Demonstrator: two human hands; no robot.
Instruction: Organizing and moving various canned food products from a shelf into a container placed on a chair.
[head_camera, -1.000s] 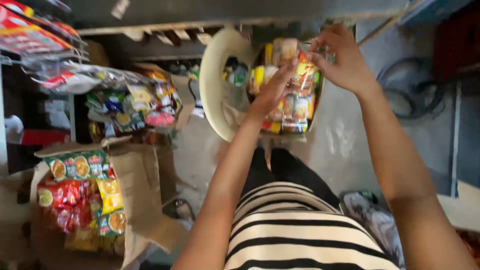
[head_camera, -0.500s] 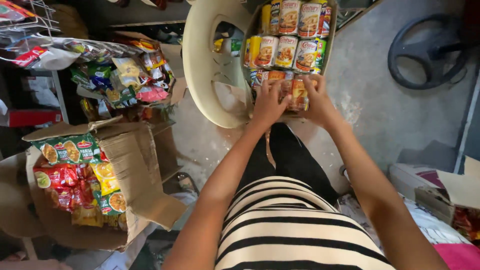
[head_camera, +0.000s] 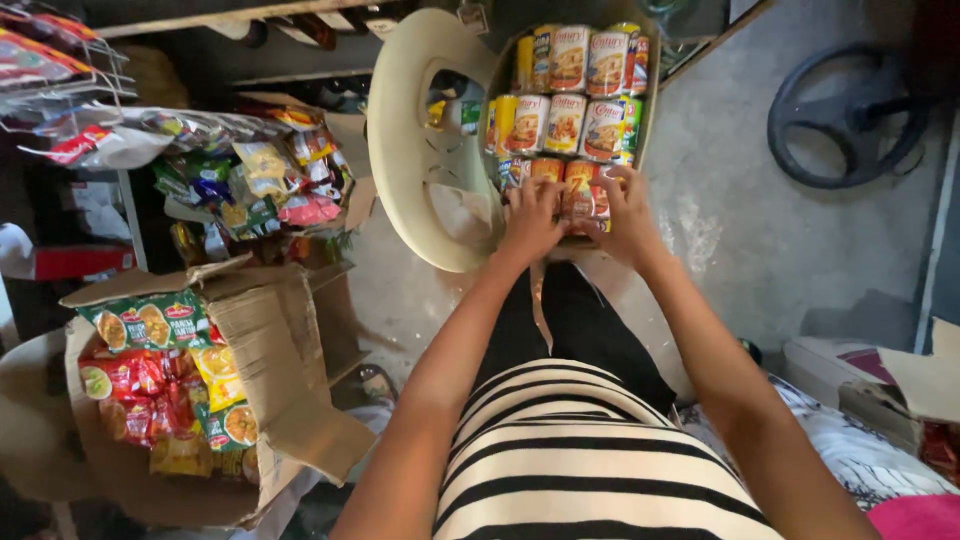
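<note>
An open cardboard box (head_camera: 250, 400) of snack packets sits far left. On the cream plastic chair (head_camera: 410, 150), a carton (head_camera: 645, 150) holds tins in upright rows. Left hand (head_camera: 530, 215) and right hand (head_camera: 622, 205) curl their fingers onto the nearest row of tins (head_camera: 575, 185), seemingly steadying them.

Orange-labelled cans (head_camera: 570, 185) lie in rows, nearest row in the cardboard box (head_camera: 648, 120).
</note>
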